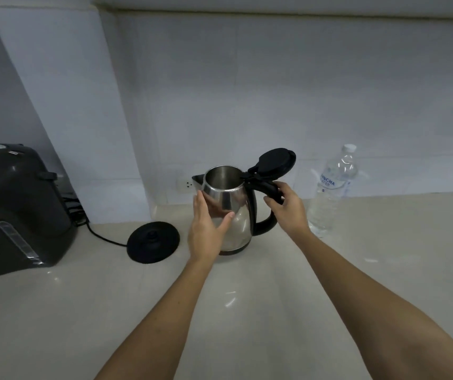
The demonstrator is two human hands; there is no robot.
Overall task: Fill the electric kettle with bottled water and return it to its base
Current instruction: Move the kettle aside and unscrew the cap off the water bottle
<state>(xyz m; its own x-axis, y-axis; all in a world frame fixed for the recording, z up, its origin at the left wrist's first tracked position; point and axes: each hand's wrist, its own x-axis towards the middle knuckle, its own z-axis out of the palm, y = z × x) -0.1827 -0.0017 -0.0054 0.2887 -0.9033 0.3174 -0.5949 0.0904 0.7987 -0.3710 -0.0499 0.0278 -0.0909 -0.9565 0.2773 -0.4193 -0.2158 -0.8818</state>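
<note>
A steel electric kettle [237,215] stands upright on the counter, off its base, with its black lid [274,161] flipped up and open. My left hand [208,226] lies flat against the kettle's left side, fingers spread. My right hand [288,207] is wrapped around the top of the black handle [267,187]. The round black base [152,241] sits on the counter just left of the kettle, its cord running off to the left. A clear capped water bottle [332,190] stands to the right, near the wall.
A large dark hot-water dispenser [16,207] stands at the far left. A wall socket [185,184] sits low on the white wall behind the kettle. The pale counter [247,297] stretches toward me.
</note>
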